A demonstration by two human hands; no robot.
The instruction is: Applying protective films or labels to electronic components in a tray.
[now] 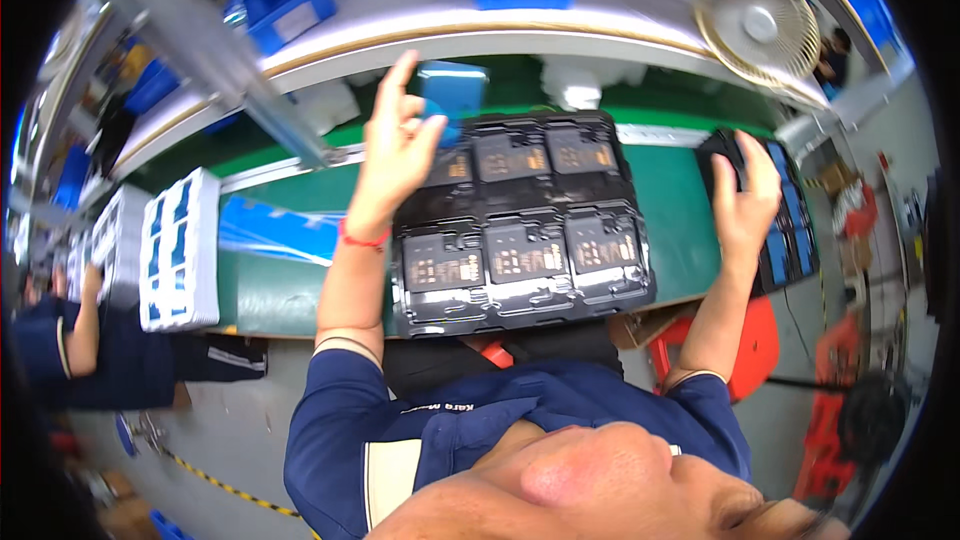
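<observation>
Two hands are raised over the green bench (670, 230), and the black moulded tray (520, 225) sits squarely between them. Six pockets are counted in that tray, each filled with a dark part bearing gold contacts. The left hand (400, 145) is seen at ten o'clock from the tray's middle, held above its far left corner, fingers spread wide, with a small blue piece (440, 118) pinched between thumb and fingertips. A red band (362, 238) is worn on that wrist. Out at three o'clock the right hand (745, 195) is laid on a stack of black trays (790, 220) with blue inserts, fingers curled over the near edge; whether anything is actually gripped there cannot be told. A blue bin (452, 85) is parked just beyond the left hand, at twelve o'clock from the tray, and white trays (180, 250) are stacked well off at nine o'clock.

Trouble could come from that light pinch: the blue piece is held only at the fingertips, so it could be dropped onto the loaded pockets. The near rim of the tray overhangs the bench edge, so a push from a forearm could tip it.
</observation>
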